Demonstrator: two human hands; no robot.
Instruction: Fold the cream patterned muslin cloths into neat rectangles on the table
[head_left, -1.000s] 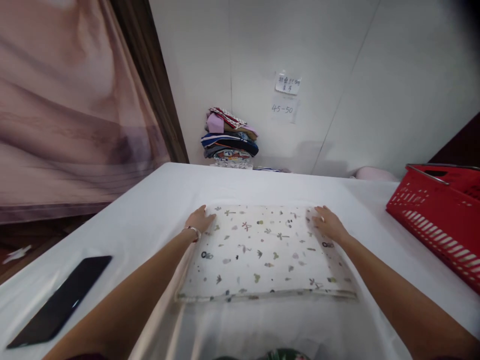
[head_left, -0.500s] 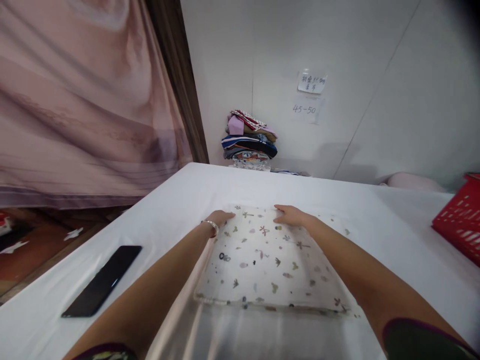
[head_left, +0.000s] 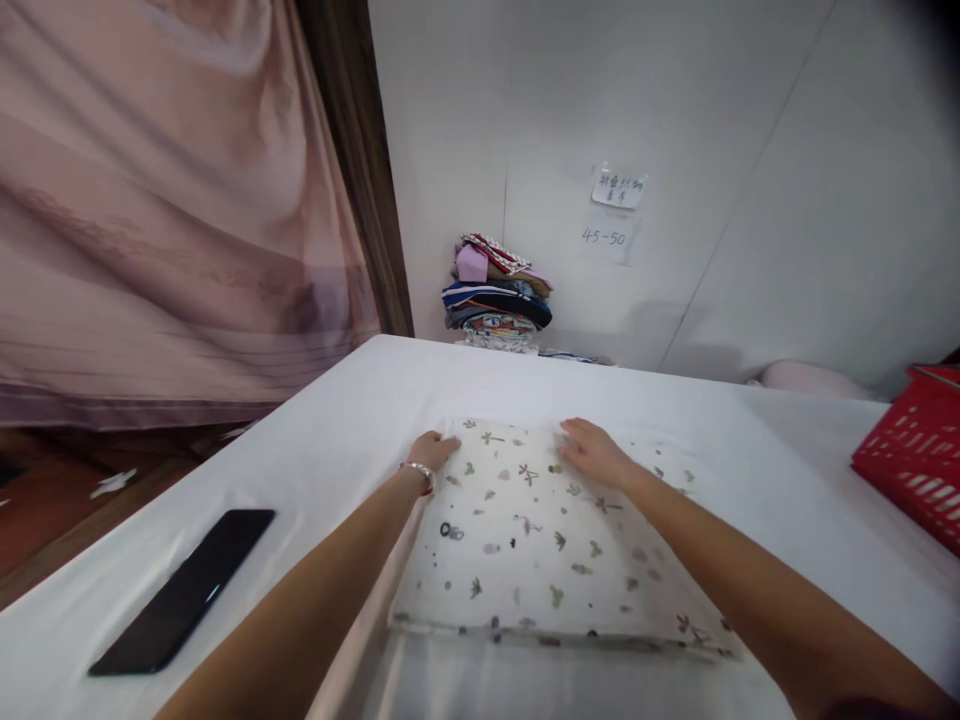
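Note:
A white cloth [head_left: 517, 550] printed with small palm trees, leaves and other motifs lies folded on the white-covered table. At its far left corner is my left hand [head_left: 433, 452], closed on the edge, thumb on top and the other fingers mostly hidden; a silver bracelet [head_left: 420, 470] circles the wrist. My right hand [head_left: 596, 452] rests flat on the far part of the cloth, fingers stretched forward and to the left. Part of the printed fabric shows beyond my right forearm.
A black phone [head_left: 184, 590] lies to the left on the table [head_left: 337, 420]. Folded fabrics [head_left: 499, 290] are stacked by the wall, below paper notes [head_left: 611, 210]. A red plastic basket [head_left: 915, 450] stands at the right. A pink curtain [head_left: 165, 220] hangs on the left.
My right hand has shifted slightly right and its fingers now lie flatter on the cloth. The left hand has slid a little left along the corner. The view has tilted slightly upward.

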